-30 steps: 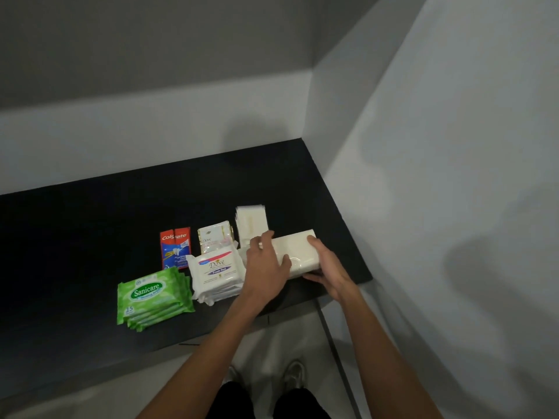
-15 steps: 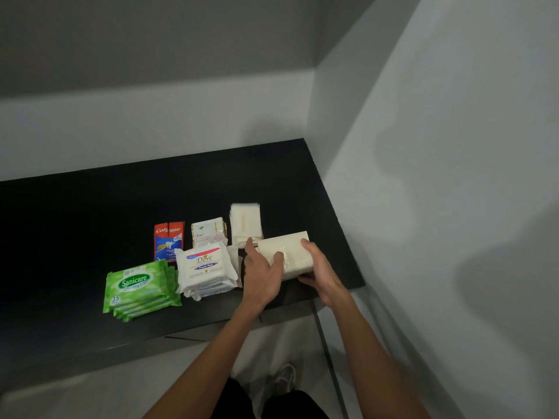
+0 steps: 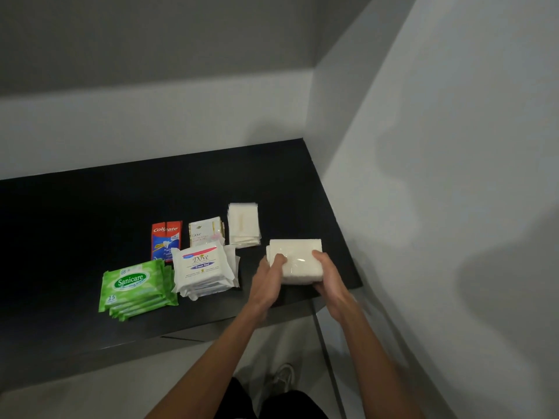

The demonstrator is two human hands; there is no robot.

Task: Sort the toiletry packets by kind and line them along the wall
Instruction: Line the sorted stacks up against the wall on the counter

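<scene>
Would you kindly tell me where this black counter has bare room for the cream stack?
Bare: the broad strip of counter between the back wall and the Colgate sachets and white sachet pile; also everything left of the Sanicare packs. Crowded: the front middle, from Sanicare packs through Dove wipes to the cream stack.

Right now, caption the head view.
Left hand and right hand hold a white stack beside sorted packets on a black shelf.

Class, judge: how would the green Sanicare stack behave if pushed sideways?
The Sanicare stack probably shears apart: its packs lie fanned. The glossy film looks slippery, so layers likely slide. Soft pouches would probably dent, not tip.
</scene>
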